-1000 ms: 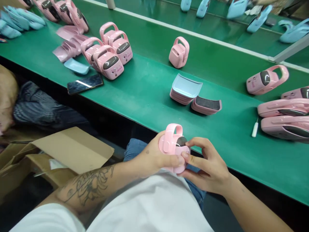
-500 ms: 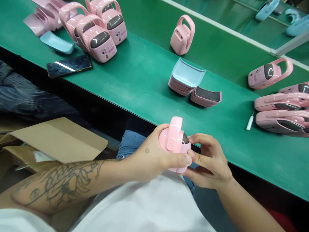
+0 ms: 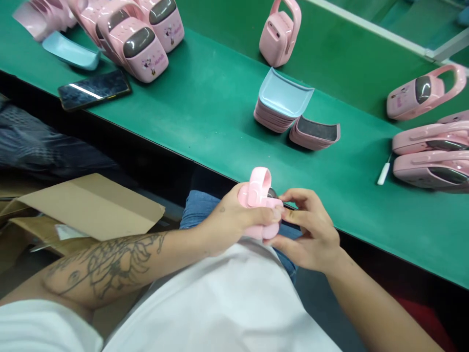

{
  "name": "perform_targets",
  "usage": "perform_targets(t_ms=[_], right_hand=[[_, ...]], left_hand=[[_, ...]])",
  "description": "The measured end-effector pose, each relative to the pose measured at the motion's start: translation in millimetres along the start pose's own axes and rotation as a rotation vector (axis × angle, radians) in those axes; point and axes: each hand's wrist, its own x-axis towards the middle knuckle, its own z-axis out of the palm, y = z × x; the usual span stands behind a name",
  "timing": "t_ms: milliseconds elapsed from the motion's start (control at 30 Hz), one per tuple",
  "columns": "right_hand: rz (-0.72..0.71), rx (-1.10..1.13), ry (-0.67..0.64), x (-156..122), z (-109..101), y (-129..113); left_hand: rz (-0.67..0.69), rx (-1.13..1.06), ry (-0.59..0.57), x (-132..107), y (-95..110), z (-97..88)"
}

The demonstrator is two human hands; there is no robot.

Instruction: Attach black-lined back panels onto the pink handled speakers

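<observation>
Close in front of my white shirt, a small pink plastic device (image 3: 254, 196) with a looped carrying handle and a dark window is held between both hands. My left hand (image 3: 234, 217) wraps its near left side, with the thumb across the body. On the right side, the fingers and thumb of my right hand (image 3: 313, 227) pinch the device along its front edge. My hands cover part of that front face, so whether a separate panel is there I cannot tell. The handle points up, toward the table.
On the green table (image 3: 205, 112) stand a stack of curved pink panels with a light blue one (image 3: 286, 93) on top, and a shorter dark-faced stack (image 3: 315, 133). Similar pink devices (image 3: 146, 54) stand left and right. A phone (image 3: 95, 89), a white-handled tool (image 3: 383, 173) and a cardboard box (image 3: 91, 205) are around.
My view has shifted, so the table things sit higher in the picture. The device has turned slightly, showing more of its handle's opening. Both hands keep their hold.
</observation>
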Motion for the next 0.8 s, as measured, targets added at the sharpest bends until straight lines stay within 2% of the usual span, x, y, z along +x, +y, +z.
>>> perform_targets(t_ms=[167,233,567,700,800], right_hand=[[0.291,0.110,-0.163,2,-2,1],[0.336,0.111,-0.199,3,-1,-1],[0.211,0.072,-0.152,-6,2,-6],[0.222,0.094,-0.184,-6,-2,-8],[0.220,0.103,-0.189,-6,-4,-8]], left_hand=[[-0.131,-0.024,0.035,8,-6,-16.6],[-0.126,-0.030,0.024,8,-8,-21.0],[-0.079,-0.018,-0.046,6,-19,-26.7],[-0.084,-0.015,-0.034,6,-19,-27.9],[-0.079,-0.039,-0.081,6,-20,-23.5]])
